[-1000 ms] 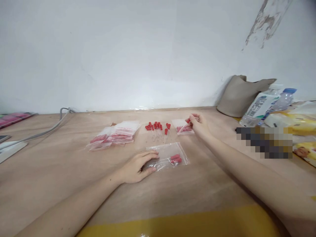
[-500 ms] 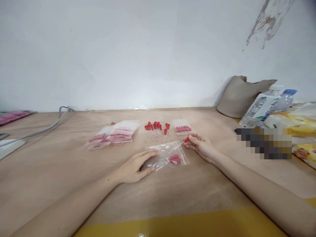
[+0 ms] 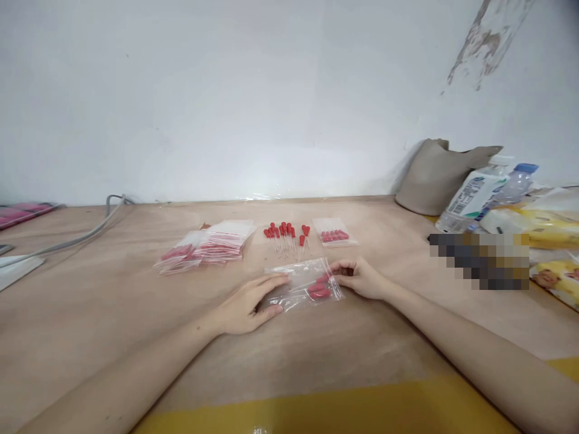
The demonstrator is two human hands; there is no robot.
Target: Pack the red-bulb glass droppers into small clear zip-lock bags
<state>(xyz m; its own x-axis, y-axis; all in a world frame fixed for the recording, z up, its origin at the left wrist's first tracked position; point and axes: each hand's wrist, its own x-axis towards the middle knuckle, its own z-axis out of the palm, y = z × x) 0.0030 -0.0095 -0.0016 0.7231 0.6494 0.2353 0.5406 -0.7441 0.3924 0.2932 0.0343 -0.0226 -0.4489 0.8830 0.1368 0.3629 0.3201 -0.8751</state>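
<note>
Soft light leaves glints on the clear bag (image 3: 296, 284).

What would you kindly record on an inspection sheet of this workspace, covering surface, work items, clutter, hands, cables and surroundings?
Surface: brown tabletop; yellow strip in the foreground.
Work items: clear bag with red pieces inside; loose red-ended pieces; farther filled bag; stack of bags at left.
Clutter: bottles and yellow packets at right, part pixelated.
Hands: left hand rests on the clear bag; right hand at its right end, grip unclear.
Cables: grey cable at left.
Surroundings: white wall, stained at upper right.
</note>
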